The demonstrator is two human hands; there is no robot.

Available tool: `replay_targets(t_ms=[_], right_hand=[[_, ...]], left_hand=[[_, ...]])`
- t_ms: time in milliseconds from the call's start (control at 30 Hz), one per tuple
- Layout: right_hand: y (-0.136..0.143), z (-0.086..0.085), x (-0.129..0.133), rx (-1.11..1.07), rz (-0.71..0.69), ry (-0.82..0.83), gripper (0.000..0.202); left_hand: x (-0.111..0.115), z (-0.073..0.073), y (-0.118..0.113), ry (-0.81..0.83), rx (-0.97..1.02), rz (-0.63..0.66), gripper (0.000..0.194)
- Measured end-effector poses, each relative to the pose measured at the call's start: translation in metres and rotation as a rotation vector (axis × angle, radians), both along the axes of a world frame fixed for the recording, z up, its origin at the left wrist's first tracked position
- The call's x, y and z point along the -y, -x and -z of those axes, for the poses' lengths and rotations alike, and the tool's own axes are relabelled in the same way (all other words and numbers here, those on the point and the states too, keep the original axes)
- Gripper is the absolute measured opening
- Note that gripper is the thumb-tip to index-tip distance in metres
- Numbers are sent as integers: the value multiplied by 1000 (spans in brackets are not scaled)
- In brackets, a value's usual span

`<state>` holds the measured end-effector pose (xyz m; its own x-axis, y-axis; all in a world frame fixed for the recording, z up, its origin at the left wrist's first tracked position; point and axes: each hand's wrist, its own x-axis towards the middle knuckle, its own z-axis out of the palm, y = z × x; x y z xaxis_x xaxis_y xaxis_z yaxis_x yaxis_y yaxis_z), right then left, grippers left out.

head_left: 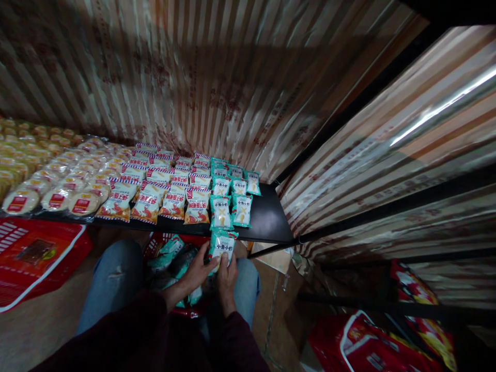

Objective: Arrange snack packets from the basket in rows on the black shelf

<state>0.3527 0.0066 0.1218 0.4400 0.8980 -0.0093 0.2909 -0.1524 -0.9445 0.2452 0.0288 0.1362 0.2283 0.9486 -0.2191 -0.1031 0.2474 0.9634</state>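
Observation:
Between my two hands is a teal-and-white snack bag (223,244), held upright just in front of the shelf's front edge. My left hand (199,268) grips its left side, and my right hand (228,276) closes on the lower right part with the thumb on the front. Behind it on the black shelf (269,214) stand matching teal snack bags (221,212) in short rows. More teal bags (170,253) lie loose in a red basket (155,240) between my knees, partly hidden by my left arm.
Left of the teal bags stand rows of orange-and-white snack bags (145,201), then round wrapped crackers (83,202) and yellow packets (11,170). A red basket (42,258) sits at lower left. Black metal bars (360,222) and red bags (372,341) are on the right.

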Motion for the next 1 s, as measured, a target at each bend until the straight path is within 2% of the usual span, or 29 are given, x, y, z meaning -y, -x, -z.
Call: replay_targets(t_ms=[200,333,433,567,733,1000], right_hand=[[-5,-5,-22,170,-37,-37,49],[-10,-11,-41,382,-28,-156,48],[-15,-14,-53,463,-52,-221,48],[-22,-14,-67,452,-104,-228,48],[-28,-11,-79,404,-143,-208,52],[-27,-4,-84,354,-129,-185,56]], left_hand=[[-20,-5,-7,-64,-24,-57,61],[-32,-9,-8,-100,-80,-140,57],[-41,-12,-10,-132,-129,-196,55],[-52,-15,-14,-94,-131,-218,54],[-61,-17,-16,-53,-138,-179,58],[-63,-10,-16,-53,-167,-156,60]])
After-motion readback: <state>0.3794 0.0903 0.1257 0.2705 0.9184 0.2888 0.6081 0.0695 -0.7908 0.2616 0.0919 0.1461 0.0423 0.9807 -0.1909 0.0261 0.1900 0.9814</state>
